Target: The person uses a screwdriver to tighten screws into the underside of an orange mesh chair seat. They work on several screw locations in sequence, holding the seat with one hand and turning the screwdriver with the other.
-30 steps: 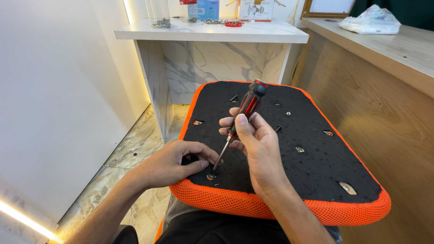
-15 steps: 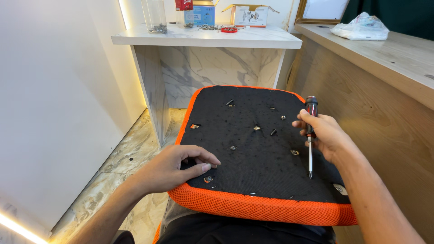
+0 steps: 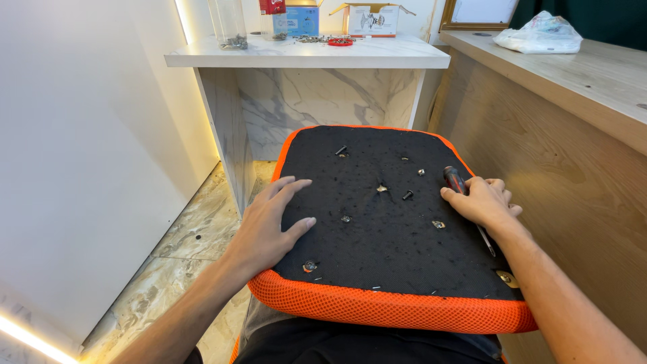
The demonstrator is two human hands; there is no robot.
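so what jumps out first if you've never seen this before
A black seat pad with a bright orange mesh edge fills the middle, dotted with small screws. The left hand lies flat on its left side, while the right hand lays a red-handled screwdriver on its right side.

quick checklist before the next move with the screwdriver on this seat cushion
1. Screwdriver in right hand: ok, held with the shaft lying flat on the seat.
2. Left hand bracing the seat cushion: ok, palm flat on the black underside.
3. Cushion steady: ok, resting across the lap.
4. Loose screw within reach: ok, just left of the right hand.
5. Fitting near the front edge seated tight: cannot tell.
6. Tip matches the screw head: cannot tell.
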